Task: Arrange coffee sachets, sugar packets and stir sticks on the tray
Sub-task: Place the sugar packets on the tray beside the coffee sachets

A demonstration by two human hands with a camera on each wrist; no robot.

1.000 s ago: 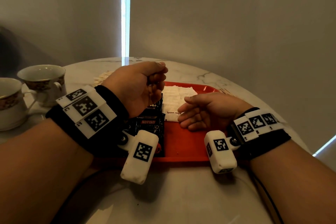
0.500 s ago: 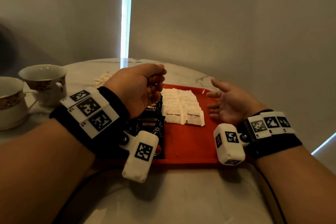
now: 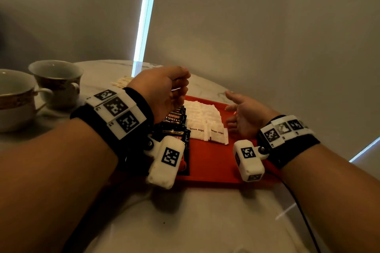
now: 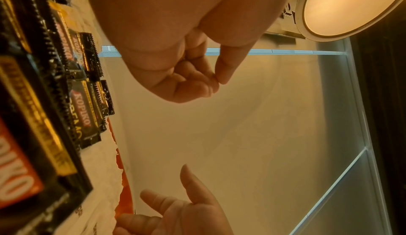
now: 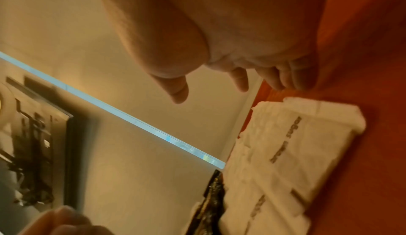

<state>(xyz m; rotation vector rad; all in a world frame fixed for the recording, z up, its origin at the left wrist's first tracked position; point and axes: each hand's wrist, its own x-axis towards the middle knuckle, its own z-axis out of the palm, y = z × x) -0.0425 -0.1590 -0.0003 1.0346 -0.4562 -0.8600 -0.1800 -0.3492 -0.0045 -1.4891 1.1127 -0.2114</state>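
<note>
A red tray (image 3: pixel 207 162) lies on the marble table. Black Kopiko coffee sachets (image 3: pixel 174 127) overlap in a column along its left side and appear close up in the left wrist view (image 4: pixel 83 113). White brown-sugar packets (image 3: pixel 203 121) lie in overlapping rows beside them, also seen from the right wrist (image 5: pixel 285 151). My left hand (image 3: pixel 178 88) hovers above the sachets with its fingers curled and the thumb tip on the index finger (image 4: pixel 216 80), holding nothing. My right hand (image 3: pixel 236 109) hangs over the tray's right part, fingers spread and empty. Pale stir sticks (image 3: pixel 121 83) lie on the table behind my left wrist.
Two patterned teacups (image 3: pixel 55 80) (image 3: pixel 12 96) stand on saucers at the far left. A black cable (image 3: pixel 304 211) runs over the table's near right. A grey wall rises close behind the table's round edge.
My right hand has lifted off the sugar packets, moved right and spread its fingers, which uncovers the rows. The left hand has stayed curled over the sachets.
</note>
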